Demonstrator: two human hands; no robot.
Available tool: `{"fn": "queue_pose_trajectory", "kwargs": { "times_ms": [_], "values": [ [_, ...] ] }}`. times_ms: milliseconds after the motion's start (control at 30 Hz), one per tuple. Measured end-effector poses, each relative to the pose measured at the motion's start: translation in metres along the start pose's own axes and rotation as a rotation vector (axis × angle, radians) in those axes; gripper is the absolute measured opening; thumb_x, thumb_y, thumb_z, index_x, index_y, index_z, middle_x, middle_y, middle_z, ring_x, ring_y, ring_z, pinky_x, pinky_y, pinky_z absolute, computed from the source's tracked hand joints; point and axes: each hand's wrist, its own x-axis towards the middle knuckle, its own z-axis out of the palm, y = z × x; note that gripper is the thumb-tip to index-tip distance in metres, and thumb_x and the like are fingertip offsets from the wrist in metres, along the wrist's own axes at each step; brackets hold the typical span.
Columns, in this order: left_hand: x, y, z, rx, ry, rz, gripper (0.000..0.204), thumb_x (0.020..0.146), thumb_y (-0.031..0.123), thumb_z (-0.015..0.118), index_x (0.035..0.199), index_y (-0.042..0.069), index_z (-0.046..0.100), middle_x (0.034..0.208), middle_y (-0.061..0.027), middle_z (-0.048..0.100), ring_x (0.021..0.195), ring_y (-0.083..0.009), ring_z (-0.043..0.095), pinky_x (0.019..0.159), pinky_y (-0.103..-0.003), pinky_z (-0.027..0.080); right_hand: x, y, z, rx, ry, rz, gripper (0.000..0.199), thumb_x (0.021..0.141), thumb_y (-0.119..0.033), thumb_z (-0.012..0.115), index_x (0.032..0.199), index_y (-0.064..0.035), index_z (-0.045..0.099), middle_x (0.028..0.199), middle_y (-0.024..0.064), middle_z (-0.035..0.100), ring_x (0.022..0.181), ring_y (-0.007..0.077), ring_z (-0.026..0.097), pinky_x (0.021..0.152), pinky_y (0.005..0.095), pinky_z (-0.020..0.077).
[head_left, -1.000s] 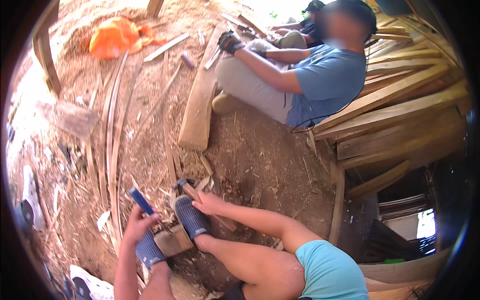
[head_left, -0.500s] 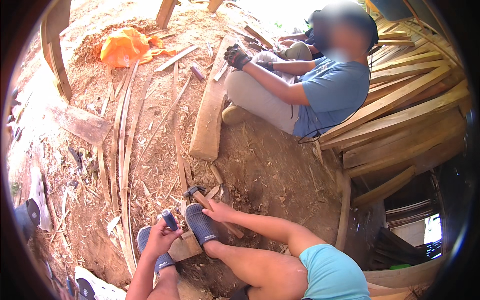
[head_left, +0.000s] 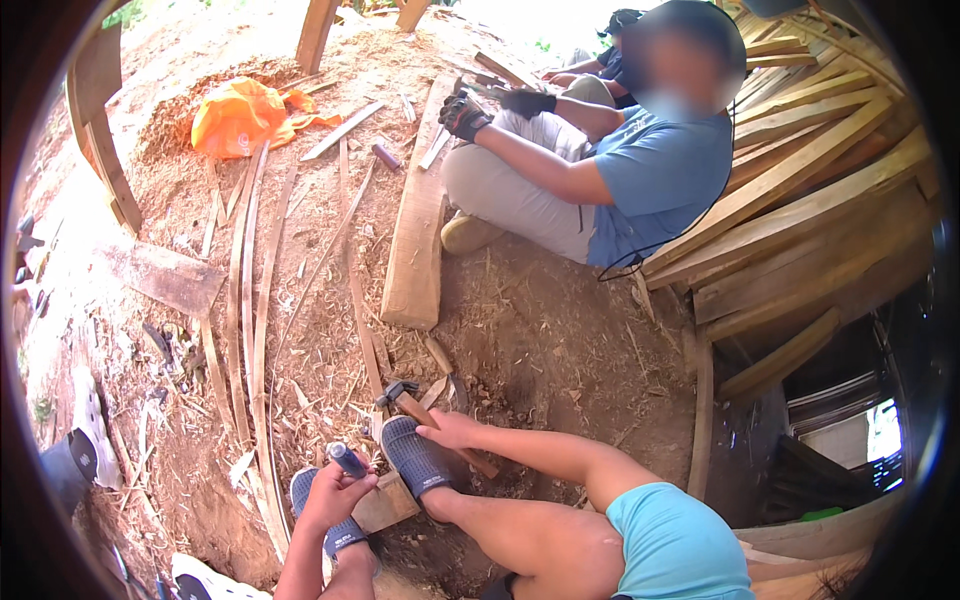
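My left hand (head_left: 338,494) is closed round the blue handle of a chisel (head_left: 347,460), its capped end upward. The blade is mostly hidden behind my fingers. Below that hand, a pale wooden block (head_left: 388,504) lies between my two feet in dark slip-on shoes (head_left: 415,458). In my right hand (head_left: 453,430) is a hammer (head_left: 414,404), gripped by its wooden handle. Its dark claw head points away from me, above the toe of my right shoe, and the handle's end sticks out past my hand toward the lower right.
A person (head_left: 660,170) in dark gloves sits beyond a thick plank (head_left: 412,255). Long thin wood strips (head_left: 245,320) run along the ground at left, near an orange plastic bag (head_left: 240,118). Stacked timber (head_left: 800,215) stands at right. Another wooden-handled tool (head_left: 440,357) lies past the hammer.
The view has shifted slightly. Both my hands keep their grips on chisel and hammer with little movement. The seated person's far gloved hand has risen toward the other one.
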Motion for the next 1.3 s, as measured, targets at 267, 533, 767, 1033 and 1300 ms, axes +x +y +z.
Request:
{"fn": "queue_pose_trajectory", "kwargs": {
  "times_ms": [267, 533, 767, 1033, 1300],
  "values": [
    [0.001, -0.016, -0.002, -0.036, 0.039, 0.048, 0.021, 0.087, 0.004, 0.071, 0.104, 0.005, 0.06, 0.094, -0.0006, 0.067, 0.083, -0.0051, 0.062, 0.072, -0.022, 0.05, 0.004, 0.004, -0.002, -0.04, -0.015, 0.022, 0.07, 0.093, -0.063, 0.044, 0.117, 0.0027, 0.05, 0.113, 0.0302, 0.061, 0.109, 0.0435, 0.06, 0.093, 0.0479, 0.0461],
    [-0.001, -0.017, -0.003, -0.095, 0.045, 0.084, 0.019, 0.087, 0.005, 0.07, 0.103, 0.004, 0.06, 0.091, 0.0015, 0.063, 0.079, -0.0039, 0.059, 0.069, -0.021, 0.048, 0.01, 0.016, 0.004, -0.038, -0.015, -0.006, 0.071, 0.093, -0.063, 0.043, 0.116, 0.003, 0.049, 0.112, 0.032, 0.061, 0.109, 0.0443, 0.059, 0.093, 0.0479, 0.0462],
    [-0.003, -0.009, -0.002, -0.012, 0.072, 0.082, 0.016, 0.087, 0.007, 0.071, 0.099, 0.004, 0.062, 0.082, 0.0033, 0.062, 0.072, -0.0025, 0.057, 0.063, -0.019, 0.045, 0.006, 0.007, -0.006, -0.05, -0.057, -0.009, 0.071, 0.093, -0.063, 0.043, 0.118, 0.0037, 0.048, 0.114, 0.032, 0.06, 0.11, 0.0441, 0.058, 0.094, 0.048, 0.0456],
    [-0.009, 0.002, 0.007, 0.234, 0.037, 0.204, 0.015, 0.09, 0.01, 0.069, 0.099, 0.002, 0.061, 0.083, 0.0016, 0.063, 0.071, -0.0046, 0.056, 0.065, -0.023, 0.047, 0.006, 0.009, -0.005, -0.053, -0.061, 0.007, 0.07, 0.094, -0.062, 0.043, 0.119, 0.0033, 0.048, 0.114, 0.0315, 0.06, 0.111, 0.0438, 0.058, 0.094, 0.0483, 0.0453],
    [-0.004, -0.004, 0.006, -0.054, 0.088, 0.124, 0.017, 0.095, 0.013, 0.062, 0.103, -0.001, 0.058, 0.089, -0.0055, 0.066, 0.084, -0.0107, 0.062, 0.075, -0.026, 0.05, 0.002, 0.004, -0.009, -0.048, -0.059, 0.002, 0.07, 0.093, -0.062, 0.043, 0.118, 0.0032, 0.049, 0.114, 0.0311, 0.06, 0.111, 0.0438, 0.058, 0.094, 0.0481, 0.0454]
  ]
}}
